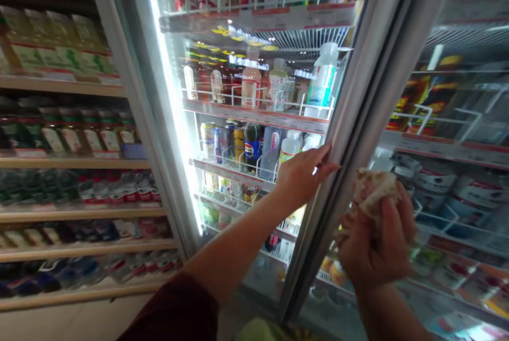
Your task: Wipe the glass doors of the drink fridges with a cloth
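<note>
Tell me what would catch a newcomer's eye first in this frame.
The brightly lit drinks fridge fills the middle, its shelves lined with bottles and cans. In front of it, the left hand rests its fingers on the edge of the glass door's frame, while the right hand, lower right, grips a crumpled cloth against the neighbouring door. On the far left, wooden shelves carry rows of blurred bottles.
</note>
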`<state>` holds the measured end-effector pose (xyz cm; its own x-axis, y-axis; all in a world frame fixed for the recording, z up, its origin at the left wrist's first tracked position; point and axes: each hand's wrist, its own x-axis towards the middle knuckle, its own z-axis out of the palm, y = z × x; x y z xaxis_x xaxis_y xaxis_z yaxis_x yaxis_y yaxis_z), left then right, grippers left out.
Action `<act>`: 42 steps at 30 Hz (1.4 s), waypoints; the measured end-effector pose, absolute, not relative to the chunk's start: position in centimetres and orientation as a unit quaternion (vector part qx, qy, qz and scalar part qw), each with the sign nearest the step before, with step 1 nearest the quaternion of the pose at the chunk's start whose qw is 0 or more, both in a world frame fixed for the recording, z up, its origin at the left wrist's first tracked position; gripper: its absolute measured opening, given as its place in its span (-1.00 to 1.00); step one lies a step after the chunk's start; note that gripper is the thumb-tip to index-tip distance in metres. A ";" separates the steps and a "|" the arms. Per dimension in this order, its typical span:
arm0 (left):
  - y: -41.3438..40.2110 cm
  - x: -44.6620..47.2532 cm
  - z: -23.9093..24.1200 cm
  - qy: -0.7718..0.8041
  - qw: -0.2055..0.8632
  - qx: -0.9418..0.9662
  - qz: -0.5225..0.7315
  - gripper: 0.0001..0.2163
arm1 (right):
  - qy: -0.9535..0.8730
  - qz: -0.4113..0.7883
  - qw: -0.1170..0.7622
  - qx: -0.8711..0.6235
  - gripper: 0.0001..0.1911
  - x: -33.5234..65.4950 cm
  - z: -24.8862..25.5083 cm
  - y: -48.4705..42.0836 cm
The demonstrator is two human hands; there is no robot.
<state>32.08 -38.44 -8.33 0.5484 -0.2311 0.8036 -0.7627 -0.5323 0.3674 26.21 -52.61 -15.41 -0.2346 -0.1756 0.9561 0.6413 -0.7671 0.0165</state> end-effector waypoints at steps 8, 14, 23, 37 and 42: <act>-19.8 35.9 -7.5 -0.361 0.301 0.725 0.503 -0.63 | -0.199 -0.751 0.144 -0.613 -0.45 33.1 -8.5 -43.0; -1.6 41.6 -6.2 -0.241 0.229 0.779 0.532 -0.21 | -0.077 -0.683 0.038 -0.726 -0.34 37.9 -6.6 -38.0; 0.6 45.9 -7.1 -0.304 0.210 0.784 0.500 -0.17 | -0.001 -0.692 -0.038 -0.721 -0.04 37.9 2.1 -34.2; 0.5 46.2 -7.2 -0.326 0.201 0.766 0.516 -0.25 | -0.028 -0.721 -0.051 -0.690 -0.38 39.6 6.1 -31.1; 0.3 46.1 -7.0 -0.303 0.185 0.773 0.526 -0.27 | -0.160 -0.567 -0.167 -0.791 -0.43 38.4 3.8 -26.8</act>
